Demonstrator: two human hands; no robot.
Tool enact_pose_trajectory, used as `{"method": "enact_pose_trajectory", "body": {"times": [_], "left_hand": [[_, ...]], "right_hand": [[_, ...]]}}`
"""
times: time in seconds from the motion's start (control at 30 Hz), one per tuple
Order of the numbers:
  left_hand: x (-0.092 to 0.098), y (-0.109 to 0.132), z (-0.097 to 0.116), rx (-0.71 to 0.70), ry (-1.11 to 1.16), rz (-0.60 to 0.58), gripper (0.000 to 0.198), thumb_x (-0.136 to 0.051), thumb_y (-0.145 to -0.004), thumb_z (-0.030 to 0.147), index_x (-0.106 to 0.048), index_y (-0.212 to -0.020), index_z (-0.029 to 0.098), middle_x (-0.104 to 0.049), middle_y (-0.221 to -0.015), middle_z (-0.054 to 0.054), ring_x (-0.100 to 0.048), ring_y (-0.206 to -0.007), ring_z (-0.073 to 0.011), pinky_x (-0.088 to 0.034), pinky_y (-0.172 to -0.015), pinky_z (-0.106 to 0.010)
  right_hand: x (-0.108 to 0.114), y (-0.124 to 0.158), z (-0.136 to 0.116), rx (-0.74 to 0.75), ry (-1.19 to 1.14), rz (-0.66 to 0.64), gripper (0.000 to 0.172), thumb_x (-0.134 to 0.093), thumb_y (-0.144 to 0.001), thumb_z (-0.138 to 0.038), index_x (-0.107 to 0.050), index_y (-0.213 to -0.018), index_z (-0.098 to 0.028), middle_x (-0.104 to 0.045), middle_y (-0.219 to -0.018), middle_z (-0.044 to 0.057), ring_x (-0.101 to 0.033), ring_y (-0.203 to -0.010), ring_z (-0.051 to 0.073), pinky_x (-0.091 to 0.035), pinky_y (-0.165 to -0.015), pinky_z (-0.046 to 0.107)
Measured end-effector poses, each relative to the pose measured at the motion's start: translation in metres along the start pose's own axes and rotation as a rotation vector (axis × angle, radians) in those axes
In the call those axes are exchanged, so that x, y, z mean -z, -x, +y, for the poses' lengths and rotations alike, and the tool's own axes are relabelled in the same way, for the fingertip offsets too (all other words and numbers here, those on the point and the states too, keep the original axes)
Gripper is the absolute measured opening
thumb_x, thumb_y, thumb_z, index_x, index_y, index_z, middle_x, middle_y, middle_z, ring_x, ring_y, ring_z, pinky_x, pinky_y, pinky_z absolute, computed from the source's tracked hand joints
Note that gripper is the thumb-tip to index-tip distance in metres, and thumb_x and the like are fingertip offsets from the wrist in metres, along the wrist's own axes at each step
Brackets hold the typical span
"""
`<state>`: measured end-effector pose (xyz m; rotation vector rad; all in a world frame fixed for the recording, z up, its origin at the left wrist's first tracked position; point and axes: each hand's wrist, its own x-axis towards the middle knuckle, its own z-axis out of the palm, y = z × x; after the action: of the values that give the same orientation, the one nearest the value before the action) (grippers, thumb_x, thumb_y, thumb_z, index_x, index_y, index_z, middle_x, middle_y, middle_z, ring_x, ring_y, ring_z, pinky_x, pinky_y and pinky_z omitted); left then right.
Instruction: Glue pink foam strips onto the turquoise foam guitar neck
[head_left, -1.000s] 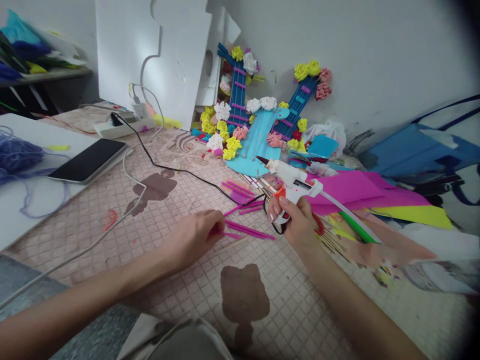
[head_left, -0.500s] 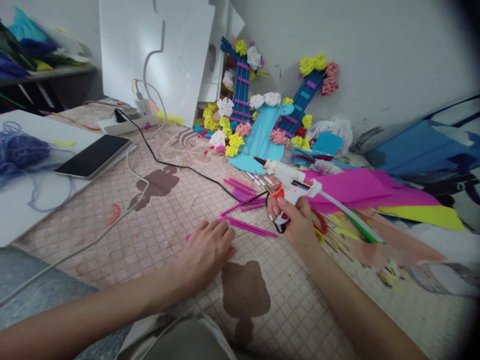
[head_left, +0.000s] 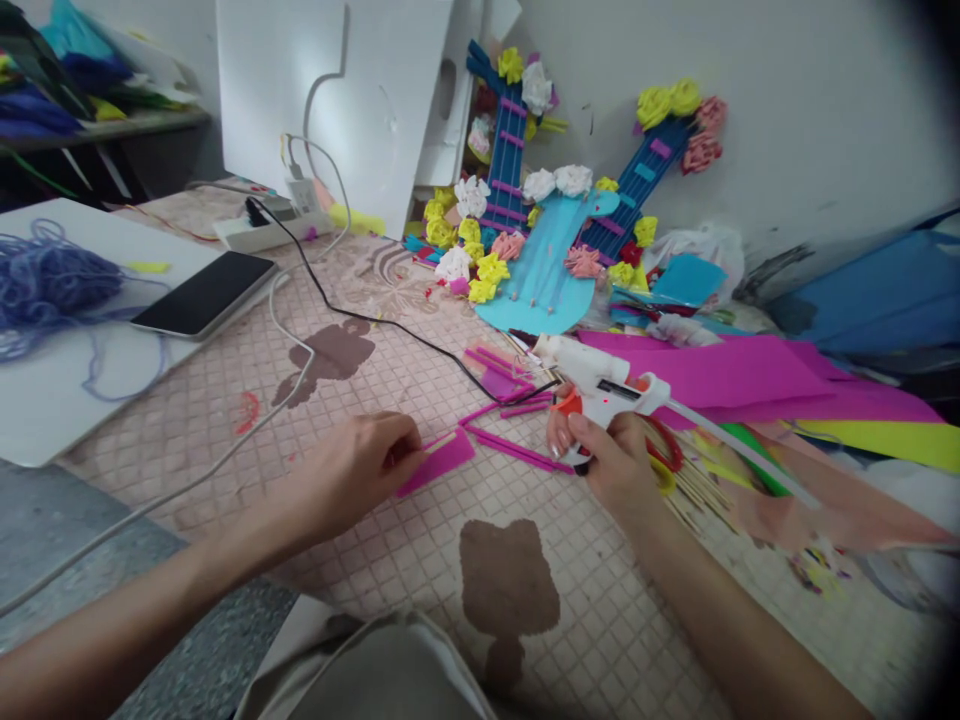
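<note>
My right hand (head_left: 611,445) is wrapped around the handle of a white hot glue gun (head_left: 585,370) with an orange trigger. Its dark nozzle points left, and a long glue stick juts from its back. On the table, my left hand (head_left: 371,455) pinches the end of a thin pale wooden stick (head_left: 444,441) lying along a small magenta paper strip (head_left: 442,465). Its fingertips are partly hidden, so I cannot tell whether the paper is also gripped. Several magenta-wrapped sticks (head_left: 517,448) lie between the hands.
A black cord (head_left: 390,322) runs from the power strip (head_left: 262,230) towards the glue gun. At the left are a phone (head_left: 206,293) and purple yarn (head_left: 56,285). Flower-decorated paper guitars (head_left: 551,260) lean at the back; magenta sheets (head_left: 742,370) and bare sticks (head_left: 690,490) lie right.
My left hand has shifted left and changed from lying over the strip to a pinch, uncovering the magenta paper and pale stick. The glue gun stays in my right hand.
</note>
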<state>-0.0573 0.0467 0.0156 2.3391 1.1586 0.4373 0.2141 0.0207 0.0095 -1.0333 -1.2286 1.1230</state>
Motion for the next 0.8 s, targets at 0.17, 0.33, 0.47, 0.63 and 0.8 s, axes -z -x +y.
{"method": "enact_pose_trajectory", "body": {"times": [0.17, 0.33, 0.47, 0.63, 0.8], "left_hand": [[-0.005, -0.006, 0.007, -0.057, -0.034, -0.065, 0.018, -0.048, -0.086, 0.018, -0.057, -0.071, 0.015, -0.057, -0.068, -0.001, -0.048, -0.058, -0.0098, -0.035, -0.055, -0.023], [-0.003, -0.008, 0.001, -0.038, -0.021, -0.017, 0.013, -0.051, -0.086, 0.022, -0.058, -0.078, 0.015, -0.058, -0.073, -0.002, -0.049, -0.061, -0.0107, -0.037, -0.057, -0.023], [-0.001, -0.012, -0.003, -0.007, -0.069, 0.014, 0.011, -0.049, -0.086, 0.022, -0.058, -0.084, 0.015, -0.06, -0.08, -0.004, -0.052, -0.065, -0.0116, -0.039, -0.059, -0.023], [-0.005, -0.015, 0.003, 0.03, -0.156, -0.06, 0.015, -0.049, -0.084, 0.021, -0.056, -0.072, 0.015, -0.06, -0.074, -0.003, -0.052, -0.061, -0.0122, -0.035, -0.054, -0.024], [-0.005, -0.011, 0.004, 0.07, -0.153, -0.05, 0.015, -0.047, -0.083, 0.019, -0.055, -0.07, 0.016, -0.06, -0.071, -0.003, -0.052, -0.059, -0.0121, -0.034, -0.054, -0.024]], "right_hand": [[0.002, 0.008, 0.002, -0.015, 0.026, -0.035, 0.021, -0.061, -0.084, -0.032, -0.059, -0.067, -0.019, -0.053, -0.061, -0.001, -0.049, -0.058, 0.014, -0.038, -0.057, 0.031], [0.007, 0.017, 0.006, -0.038, 0.119, -0.048, 0.017, -0.061, -0.083, -0.03, -0.062, -0.07, -0.019, -0.057, -0.062, 0.001, -0.052, -0.06, 0.016, -0.04, -0.059, 0.032], [0.009, 0.019, 0.009, -0.053, 0.167, -0.045, 0.02, -0.062, -0.083, -0.03, -0.062, -0.067, -0.018, -0.057, -0.063, 0.002, -0.053, -0.06, 0.016, -0.041, -0.058, 0.033], [0.009, 0.019, 0.009, -0.043, 0.168, -0.042, 0.02, -0.062, -0.083, -0.03, -0.062, -0.067, -0.018, -0.057, -0.062, 0.001, -0.053, -0.059, 0.015, -0.041, -0.058, 0.032], [0.008, 0.019, 0.007, -0.047, 0.172, -0.042, 0.014, -0.062, -0.083, -0.03, -0.063, -0.073, -0.019, -0.058, -0.062, 0.001, -0.053, -0.059, 0.016, -0.041, -0.058, 0.032]]}}
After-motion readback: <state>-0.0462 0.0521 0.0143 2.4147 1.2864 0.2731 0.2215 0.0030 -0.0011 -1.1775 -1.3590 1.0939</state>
